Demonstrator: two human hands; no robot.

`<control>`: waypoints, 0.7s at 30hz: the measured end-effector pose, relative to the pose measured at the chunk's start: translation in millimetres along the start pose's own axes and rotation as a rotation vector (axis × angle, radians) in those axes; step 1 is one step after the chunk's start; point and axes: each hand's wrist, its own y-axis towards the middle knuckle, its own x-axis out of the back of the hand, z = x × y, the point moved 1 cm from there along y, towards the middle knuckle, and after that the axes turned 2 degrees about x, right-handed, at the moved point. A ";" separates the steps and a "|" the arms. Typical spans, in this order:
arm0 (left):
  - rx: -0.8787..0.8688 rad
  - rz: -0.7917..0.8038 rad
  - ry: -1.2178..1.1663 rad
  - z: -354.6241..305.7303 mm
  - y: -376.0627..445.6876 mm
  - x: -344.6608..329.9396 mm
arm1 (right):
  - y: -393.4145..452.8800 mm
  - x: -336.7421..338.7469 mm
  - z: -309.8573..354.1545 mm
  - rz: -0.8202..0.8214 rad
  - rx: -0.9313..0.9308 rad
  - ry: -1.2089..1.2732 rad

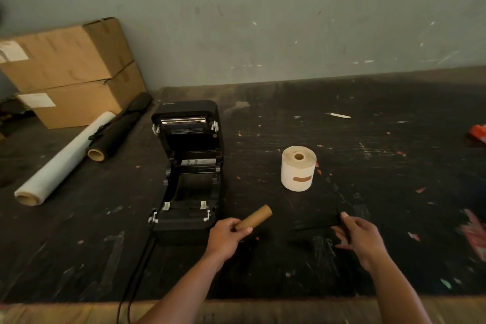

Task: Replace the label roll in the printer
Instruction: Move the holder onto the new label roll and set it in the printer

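Far left: two stacked boxes against the wall. Before them, a white roll and a black roll lie slantwise on the tabletop.

Centre left: the printer stands with its lid raised. The media bay shows no roll in it. A cable runs from its near end over the near edge.

Just right of the printer's near corner: the left hand, grip closed round one end of a bare cardboard core, held clear of the bay.

Centre right, well apart from the printer: a full label roll stands on end, its loose end held down by a strip of tape.

Near right: the right hand, grip closed on a thin dark object, possibly the spindle; too dark to confirm.

Far right: a small white scrap and red items at the frame edge.

Assessment: removal appears complete, with the printer open and the spent core out. Outstanding: discard the core, free the taped end, seat the label roll in the bay, feed the labels forward, close the lid.
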 end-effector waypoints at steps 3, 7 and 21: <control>-0.050 -0.010 0.109 -3.1 2.3 -17.0 | -1.9 -12.7 -11.7 0.015 0.007 -0.092; -0.087 -0.094 0.303 -4.4 4.2 -30.8 | 0.4 -20.4 -20.5 0.002 0.065 -0.319; -0.110 -0.067 0.564 0.6 21.5 -36.2 | 14.0 -28.0 -24.1 -0.055 0.272 -0.719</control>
